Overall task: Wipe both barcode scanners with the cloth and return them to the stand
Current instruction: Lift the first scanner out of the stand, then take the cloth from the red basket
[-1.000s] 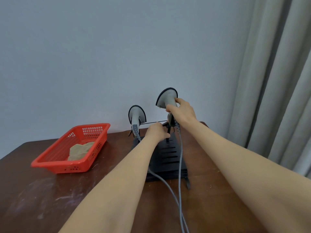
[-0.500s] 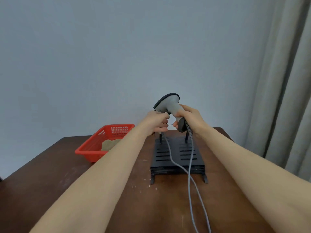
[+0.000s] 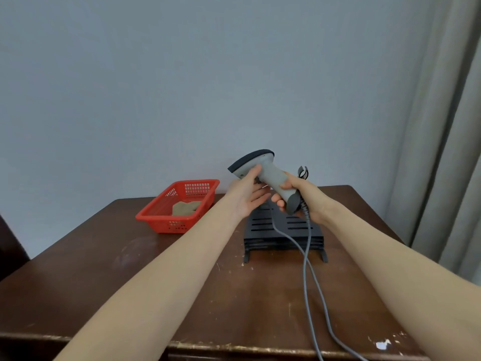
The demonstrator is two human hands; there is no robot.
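1. The scanner [image 3: 263, 169] is in the air above the stand [image 3: 283, 231]. It is tilted, with its dark-rimmed head up and to the left and its handle down and to the right.
2. The right hand [image 3: 299, 196] is wrapped round the handle, with fingers curled over the front.
3. The left hand [image 3: 246, 195] is at the head end, palm turned toward the scanner. Its thumb lies on the side of the head and its fingers stretch out straight beneath the neck. Whether they press on it I cannot tell. The two hands are close together, both on the one scanner.
4. The black slotted stand sits on the table [image 3: 104, 269], right of centre. A forked holder [image 3: 303, 173] pokes up just behind the right hand.
5. Two grey cables [image 3: 307, 269] run from the stand area toward the near table edge; one leads up to the handle's foot.
6. A red basket [image 3: 166, 225] sits on the table left of the stand, apart from it.
7. In the basket lies a crumpled tan cloth [image 3: 186, 208], toward its near right part. Nothing touches it.
8. A curtain [image 3: 447, 152] hangs at the right.
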